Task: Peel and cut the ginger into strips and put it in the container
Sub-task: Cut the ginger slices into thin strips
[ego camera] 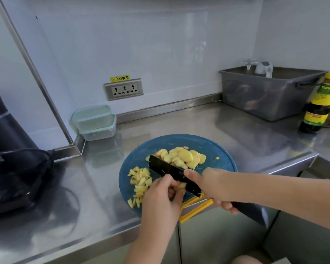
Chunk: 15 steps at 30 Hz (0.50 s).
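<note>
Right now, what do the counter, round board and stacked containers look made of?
Counter: likely stainless steel, brushed; blurred reflections show on it. Round board: probably plastic, matte blue, no glare. Stacked containers: likely translucent plastic, pale green rims, see-through sides.

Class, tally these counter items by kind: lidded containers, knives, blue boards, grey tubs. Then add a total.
Lidded containers: 2
Knives: 1
Blue boards: 1
Grey tubs: 1
Total: 5

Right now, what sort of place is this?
Probably a commercial-style kitchen prep area: a stainless-steel counter, a knife over sliced ginger on a blue cutting board, and a sauce bottle.
</note>
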Each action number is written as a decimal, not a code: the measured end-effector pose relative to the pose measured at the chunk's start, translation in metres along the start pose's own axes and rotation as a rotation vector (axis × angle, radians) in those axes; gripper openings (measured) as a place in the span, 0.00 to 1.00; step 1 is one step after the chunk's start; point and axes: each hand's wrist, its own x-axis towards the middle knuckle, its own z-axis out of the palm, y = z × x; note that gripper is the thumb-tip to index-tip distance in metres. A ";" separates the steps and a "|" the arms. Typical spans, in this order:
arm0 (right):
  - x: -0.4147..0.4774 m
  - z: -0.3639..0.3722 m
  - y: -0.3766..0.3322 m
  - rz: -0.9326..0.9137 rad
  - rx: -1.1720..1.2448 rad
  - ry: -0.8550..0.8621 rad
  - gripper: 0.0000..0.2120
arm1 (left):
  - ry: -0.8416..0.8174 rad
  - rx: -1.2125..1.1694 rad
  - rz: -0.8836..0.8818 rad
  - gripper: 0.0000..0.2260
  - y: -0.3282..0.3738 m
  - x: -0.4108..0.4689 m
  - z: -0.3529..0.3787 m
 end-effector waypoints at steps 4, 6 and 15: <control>0.007 0.000 -0.012 0.048 0.042 0.007 0.38 | 0.001 0.013 0.016 0.08 -0.002 0.002 0.001; 0.001 0.003 -0.009 0.046 0.047 0.039 0.37 | 0.000 0.011 0.013 0.08 -0.002 0.002 0.001; 0.010 -0.003 -0.041 -0.057 0.166 0.179 0.19 | -0.029 -0.043 -0.030 0.08 0.003 0.000 -0.004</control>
